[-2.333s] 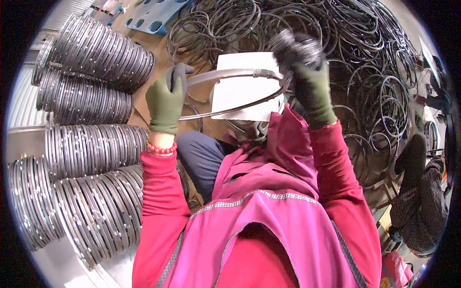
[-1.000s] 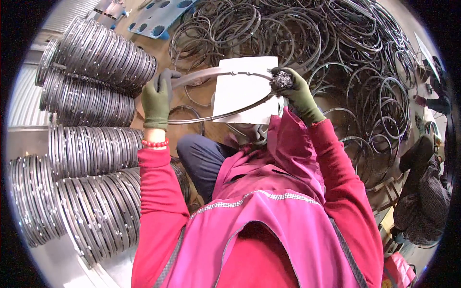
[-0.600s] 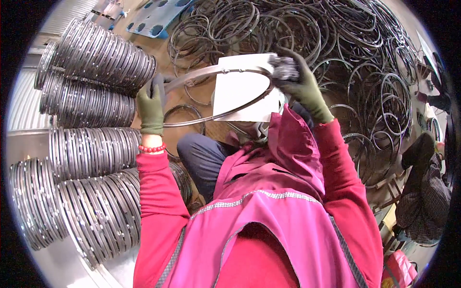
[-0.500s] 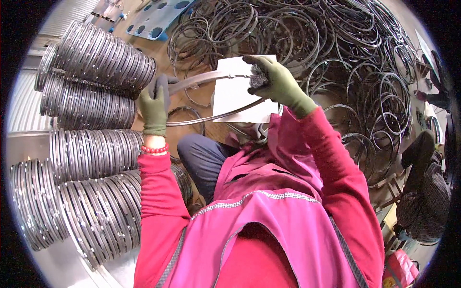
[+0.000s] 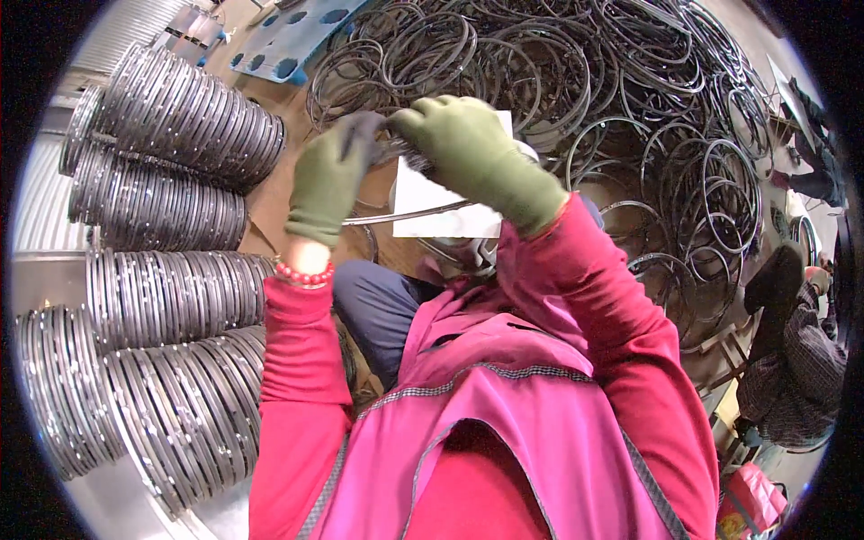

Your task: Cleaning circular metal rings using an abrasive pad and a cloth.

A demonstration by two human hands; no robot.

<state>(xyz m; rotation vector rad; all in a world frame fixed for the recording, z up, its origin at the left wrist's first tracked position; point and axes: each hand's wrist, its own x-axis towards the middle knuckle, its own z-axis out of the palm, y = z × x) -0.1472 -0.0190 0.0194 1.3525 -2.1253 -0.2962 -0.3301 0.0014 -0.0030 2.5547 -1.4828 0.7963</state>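
Both hands wear green gloves with dark fingertips and meet close together in front of me. My left hand (image 5: 328, 175) is closed round the far side of a thin metal hoop (image 5: 409, 216); the near side of the hoop shows as a curved strip below the hands. My right hand (image 5: 477, 153) is closed right beside it, over the hoop and a dark fibrous wad (image 5: 418, 162) that looks like steel wool, mostly hidden under the palm. A white sheet or board (image 5: 423, 200) lies beneath the hoop.
Stacked rings stand in several rows at the left (image 5: 180, 288). A large tangled heap of loose hoops (image 5: 630, 81) covers the far and right side. A blue plastic pallet (image 5: 292, 40) lies at the far left. At the right edge another person's dark sleeve (image 5: 792, 378) shows.
My right hand has moved left along the hoop with the wad, up to my left hand. My left hand has shifted slightly right and turned inward.
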